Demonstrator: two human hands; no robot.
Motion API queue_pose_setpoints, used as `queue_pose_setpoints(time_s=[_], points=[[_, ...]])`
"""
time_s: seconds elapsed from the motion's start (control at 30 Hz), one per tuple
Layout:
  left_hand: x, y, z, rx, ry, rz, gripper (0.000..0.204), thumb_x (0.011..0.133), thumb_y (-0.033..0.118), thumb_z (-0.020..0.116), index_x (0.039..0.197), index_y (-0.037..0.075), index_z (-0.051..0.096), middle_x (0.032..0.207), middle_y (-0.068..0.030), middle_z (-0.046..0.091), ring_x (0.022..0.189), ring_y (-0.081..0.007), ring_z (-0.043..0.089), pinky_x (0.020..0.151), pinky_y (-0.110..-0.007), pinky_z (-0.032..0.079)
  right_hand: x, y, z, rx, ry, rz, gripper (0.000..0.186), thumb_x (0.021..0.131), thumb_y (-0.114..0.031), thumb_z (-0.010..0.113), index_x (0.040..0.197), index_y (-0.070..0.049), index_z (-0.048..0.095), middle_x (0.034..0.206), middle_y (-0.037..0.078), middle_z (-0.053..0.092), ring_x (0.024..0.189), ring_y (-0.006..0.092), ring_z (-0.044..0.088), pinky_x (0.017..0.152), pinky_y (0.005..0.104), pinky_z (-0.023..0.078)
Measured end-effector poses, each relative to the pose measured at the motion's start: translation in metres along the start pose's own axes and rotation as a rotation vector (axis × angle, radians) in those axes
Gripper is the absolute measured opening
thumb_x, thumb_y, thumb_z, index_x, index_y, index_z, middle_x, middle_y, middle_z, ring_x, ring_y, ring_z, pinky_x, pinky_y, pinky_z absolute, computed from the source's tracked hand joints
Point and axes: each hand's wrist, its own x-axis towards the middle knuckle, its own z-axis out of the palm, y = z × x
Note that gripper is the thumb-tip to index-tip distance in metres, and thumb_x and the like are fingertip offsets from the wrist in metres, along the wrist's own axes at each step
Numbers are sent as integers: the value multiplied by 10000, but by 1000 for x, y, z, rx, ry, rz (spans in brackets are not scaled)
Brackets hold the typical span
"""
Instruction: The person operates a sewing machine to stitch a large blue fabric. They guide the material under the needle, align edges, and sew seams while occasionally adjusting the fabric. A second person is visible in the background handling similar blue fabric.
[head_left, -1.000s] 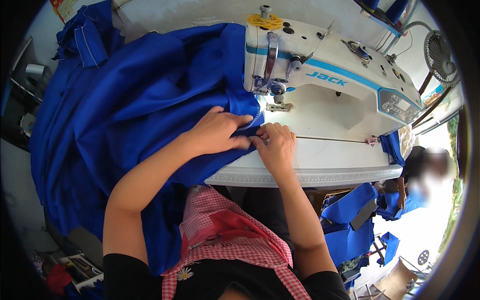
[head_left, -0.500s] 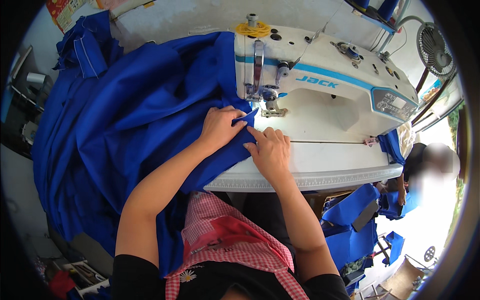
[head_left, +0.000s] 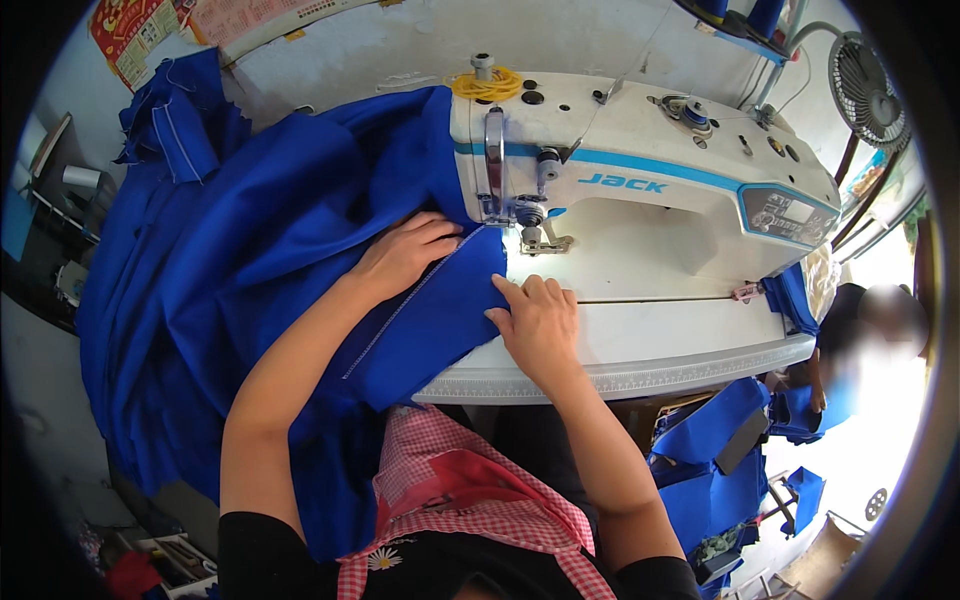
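L fingers (head_left: 438, 233) on blue mat'l (head_left: 440, 310)

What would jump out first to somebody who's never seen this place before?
Probably the huge sweep of bright blue fabric filling the left side, crossed by a pale diagonal stitched line. Next, the white sewing machine with a blue stripe, stretching across the upper right, yellow cord coiled on its top left. Then the hands: left on the fabric, right at its right edge.

Grey fan (head_left: 866, 92), printed posters (head_left: 133, 42) on the wall (head_left: 330, 62), co-worker (head_left: 841, 322) at right
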Motion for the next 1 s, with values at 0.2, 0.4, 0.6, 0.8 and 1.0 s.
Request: queue_pose_setpoints(time_s=[0.2, 0.4, 0.6, 0.8, 1.0], points=[[-1, -2, 25, 90, 127, -42, 114, 769, 79, 603, 881, 69, 617, 924, -34, 636, 884, -223, 602, 813, -337, 486, 0, -2, -1, 34, -5, 8, 412, 755, -282, 748, 1142, -153, 687, 807, 25, 543, 813, 202, 530, 762, 372, 381], [-1, 19, 25, 158, 122, -110, 79, 793, 72, 592, 870, 73, 609, 976, -62, 673, 791, -251, 622, 766, -340, 492, 0, 0, -3, 29, -27, 16, 408, 748, -285, 751, 1130, -152, 696, 801, 31, 542, 793, 211, 532, 751, 377, 387], [13, 14, -14, -266, -171, -423, 273, 931, 285, 496, 983, 79, 666, 927, -123, 697, 817, -306, 643, 755, -398, 510, 2, 1, -1, 20, -11, -9, 407, 747, -283, 752, 1129, -153, 696, 809, 31, 548, 812, 216, 542, 760, 381, 397], [48, 43, -22, -40, -422, -556, 556, 956, 492, 446, 795, 42, 729, 842, -131, 690, 763, -301, 647, 750, -381, 500, 3, 2, -3, -8, -51, 0, 416, 745, -278, 757, 1137, -158, 691, 827, 28, 556, 833, 209, 548, 766, 375, 400], [61, 22, -30, -235, -593, -597, 509, 824, 461, 511, 677, 10, 696, 662, -173, 642, 651, -329, 626, 642, -393, 495, 3, 0, -4, -6, -51, 0, 420, 740, -275, 762, 1139, -160, 692, 820, 23, 552, 821, 201, 545, 760, 363, 397]])
